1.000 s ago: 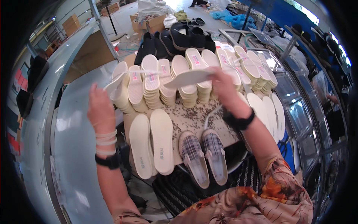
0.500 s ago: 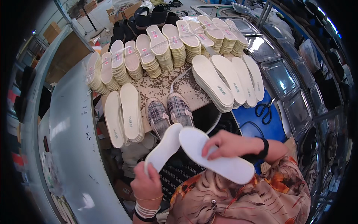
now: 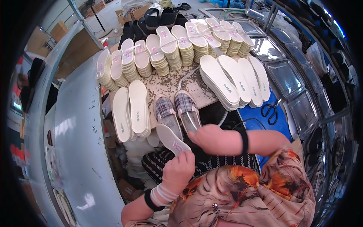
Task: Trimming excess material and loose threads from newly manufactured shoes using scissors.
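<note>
My left hand [image 3: 178, 169] pinches the near end of a flat white foam insole [image 3: 171, 138], which is tilted up over my lap, near the grey plaid slip-on shoes [image 3: 176, 111]; my right hand [image 3: 211, 138], wrist bent inward, curls at its right edge, its grip hidden; better to steady the heel before feeding it in.

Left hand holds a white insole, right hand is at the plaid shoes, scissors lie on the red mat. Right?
Not quite. The head view shows the scissors on a blue mat, not a red one. The rest stands: the left hand holds a white insole, and the right hand is at the plaid shoes.
</note>
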Demonstrator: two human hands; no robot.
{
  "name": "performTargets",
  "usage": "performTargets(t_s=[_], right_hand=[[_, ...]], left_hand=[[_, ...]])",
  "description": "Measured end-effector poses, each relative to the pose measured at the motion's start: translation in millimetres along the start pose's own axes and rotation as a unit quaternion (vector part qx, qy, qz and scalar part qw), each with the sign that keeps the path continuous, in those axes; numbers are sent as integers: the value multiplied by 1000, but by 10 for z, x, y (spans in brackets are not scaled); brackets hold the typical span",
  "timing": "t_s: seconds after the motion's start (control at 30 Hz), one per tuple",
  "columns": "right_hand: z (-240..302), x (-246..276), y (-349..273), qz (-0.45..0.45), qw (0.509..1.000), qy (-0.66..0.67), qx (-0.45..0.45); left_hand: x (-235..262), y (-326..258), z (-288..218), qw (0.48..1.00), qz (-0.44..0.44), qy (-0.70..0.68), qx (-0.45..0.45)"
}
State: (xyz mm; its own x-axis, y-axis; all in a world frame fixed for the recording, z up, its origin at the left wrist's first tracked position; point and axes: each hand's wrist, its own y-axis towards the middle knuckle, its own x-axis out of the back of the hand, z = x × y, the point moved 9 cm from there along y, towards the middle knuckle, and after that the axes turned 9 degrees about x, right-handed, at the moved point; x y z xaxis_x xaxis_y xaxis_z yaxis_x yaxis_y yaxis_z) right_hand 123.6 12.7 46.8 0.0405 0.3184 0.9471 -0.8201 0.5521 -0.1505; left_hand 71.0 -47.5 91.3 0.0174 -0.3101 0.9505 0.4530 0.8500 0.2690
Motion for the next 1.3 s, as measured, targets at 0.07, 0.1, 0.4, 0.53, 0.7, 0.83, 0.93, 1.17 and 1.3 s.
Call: performTargets(t_s=[0.07, 0.1, 0.4, 0.53, 0.7, 0.83, 0.93, 1.17, 1.3], right_hand=[[245, 205, -342, -71, 994, -79, -7], [272, 202, -472, -79, 994, -75, -16], [534, 245, -648, -330, 906, -168, 205], [469, 160, -643, -348, 895, -154, 232], [-126, -343, -196, -267, 929, -178, 184], [-183, -179, -6, -322, 924, -157, 135], [-544, -745, 303, -7, 999, -41, 7], [-498, -816, 406, 83, 985, -143, 38], [-522, -1001, 590, 256, 957, -131, 39]], left_hand=[[350, -1, 101, 999, -27, -40, -3], [559, -32, 223, 987, -111, -113, 6], [195, -12, 71, 996, -29, -83, 30], [413, -7, 36, 993, -114, -17, 4], [-769, 243, 122, 999, 30, 17, -35], [-1095, 595, 249, 999, 38, -7, -32], [-1574, 709, 475, 943, 294, -142, 64], [-2199, 495, 65, 897, 402, -140, -118], [-1796, 636, 650, 726, 462, -397, 319]])
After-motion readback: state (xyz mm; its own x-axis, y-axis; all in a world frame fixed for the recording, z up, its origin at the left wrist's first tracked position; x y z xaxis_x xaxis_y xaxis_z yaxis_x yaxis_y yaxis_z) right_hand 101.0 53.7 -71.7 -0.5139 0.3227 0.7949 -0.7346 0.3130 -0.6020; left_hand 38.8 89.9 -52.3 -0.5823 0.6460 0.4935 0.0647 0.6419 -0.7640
